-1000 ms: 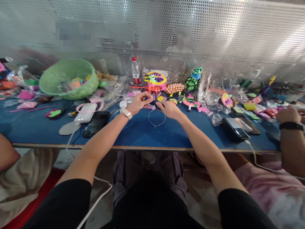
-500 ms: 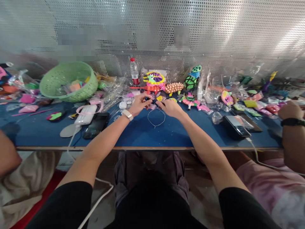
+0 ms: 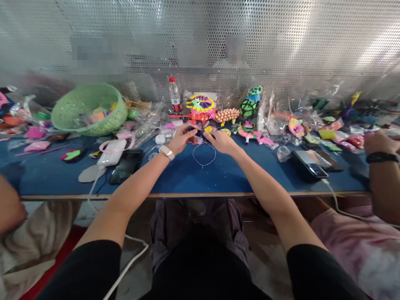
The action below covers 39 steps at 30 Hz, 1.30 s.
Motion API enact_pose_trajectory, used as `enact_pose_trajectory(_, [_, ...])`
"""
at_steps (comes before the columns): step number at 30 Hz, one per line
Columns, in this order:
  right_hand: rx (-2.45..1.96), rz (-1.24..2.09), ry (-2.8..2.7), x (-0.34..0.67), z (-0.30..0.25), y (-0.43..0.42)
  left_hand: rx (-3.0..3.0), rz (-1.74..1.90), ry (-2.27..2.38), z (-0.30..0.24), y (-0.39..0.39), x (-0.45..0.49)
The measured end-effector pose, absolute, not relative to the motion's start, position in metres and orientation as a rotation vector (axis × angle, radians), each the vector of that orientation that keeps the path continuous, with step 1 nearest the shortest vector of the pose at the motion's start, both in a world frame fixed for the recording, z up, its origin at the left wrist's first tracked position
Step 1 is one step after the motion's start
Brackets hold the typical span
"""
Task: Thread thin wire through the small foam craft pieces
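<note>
My left hand (image 3: 183, 137) and my right hand (image 3: 220, 141) meet over the middle of the blue table (image 3: 175, 177), fingers pinched together on a small dark piece (image 3: 200, 135) between them. A thin loop of cord (image 3: 203, 155) hangs from that spot and lies on the table just below my hands. A white band sits on my left wrist. Colourful foam toy figures (image 3: 201, 106) stand right behind my hands.
A green basket (image 3: 89, 109) sits at the back left, a water bottle (image 3: 174, 95) behind centre. A white power bank (image 3: 111, 151) and dark phone (image 3: 126, 166) lie left of my hands, another phone (image 3: 308, 163) right. Other people's arms (image 3: 379, 160) flank me on both sides.
Both hands stayed together on the small piece with slight finger shifts. The view drifted a little; the person's arm on the right moved slightly.
</note>
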State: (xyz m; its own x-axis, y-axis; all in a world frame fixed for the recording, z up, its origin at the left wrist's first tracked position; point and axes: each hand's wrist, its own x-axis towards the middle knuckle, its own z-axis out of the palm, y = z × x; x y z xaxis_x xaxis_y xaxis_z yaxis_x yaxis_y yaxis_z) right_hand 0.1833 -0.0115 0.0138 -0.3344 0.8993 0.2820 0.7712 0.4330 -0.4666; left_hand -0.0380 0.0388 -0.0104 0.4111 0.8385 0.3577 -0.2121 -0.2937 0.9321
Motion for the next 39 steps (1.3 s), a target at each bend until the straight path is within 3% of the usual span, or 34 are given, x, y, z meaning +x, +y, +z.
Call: enact_pose_trajectory(39, [-1.358,0.417,-2.222,0.184,0.0143,-0.0164,1.657,1.222,0.653,-0.0147,0.0386,-0.0338])
